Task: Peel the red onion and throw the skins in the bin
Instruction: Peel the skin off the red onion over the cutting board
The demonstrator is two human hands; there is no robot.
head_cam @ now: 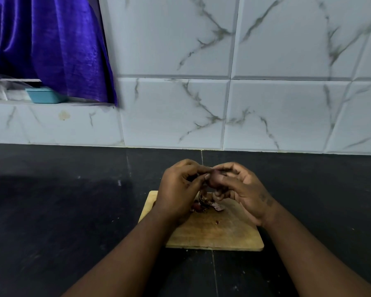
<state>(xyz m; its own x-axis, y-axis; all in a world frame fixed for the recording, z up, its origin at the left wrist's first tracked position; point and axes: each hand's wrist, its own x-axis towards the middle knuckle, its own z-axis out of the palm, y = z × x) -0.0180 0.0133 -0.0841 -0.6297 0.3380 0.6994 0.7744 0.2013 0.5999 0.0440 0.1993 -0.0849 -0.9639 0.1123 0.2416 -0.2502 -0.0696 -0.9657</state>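
Observation:
A small red onion (215, 179) is held above the far end of a wooden cutting board (219, 234). My right hand (242, 189) curls round the onion from the right. My left hand (180, 187) pinches at the onion's left side with thumb and fingertips. Much of the onion is hidden by my fingers. Loose reddish-brown skins (204, 205) lie in a small pile on the board just below my hands. No bin is in view.
The board lies on a dark countertop (62, 211) against a white marble-patterned tile wall (223, 82). A purple curtain (51, 46) hangs at the upper left over a ledge holding a light blue tub (44, 95).

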